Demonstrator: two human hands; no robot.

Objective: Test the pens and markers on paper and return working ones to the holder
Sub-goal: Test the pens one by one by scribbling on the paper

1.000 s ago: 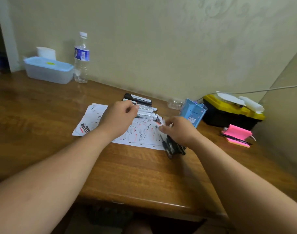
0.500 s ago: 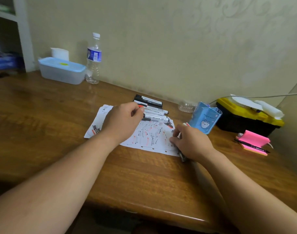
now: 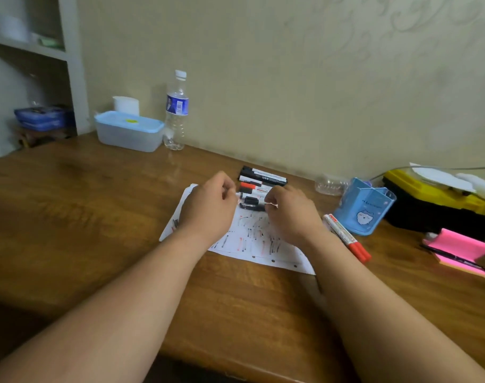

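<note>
A scribbled white paper lies on the wooden desk. Several black and red markers lie in a row at its far edge. My left hand and my right hand face each other over the paper, fingers curled, each pinching one end of a black marker. Two red markers lie on the desk right of the paper. Beyond the red markers stands the blue pen holder, and no pens show above its rim.
A yellow and black case and pink sticky notes with a black pen on them sit at the right. A lidded plastic box and a water bottle stand by the wall. The desk's front edge is near my forearms.
My right hand has left the pens at the paper's right edge and moved up and left to the black marker. The left hand stayed at the marker row. The view shifted.
</note>
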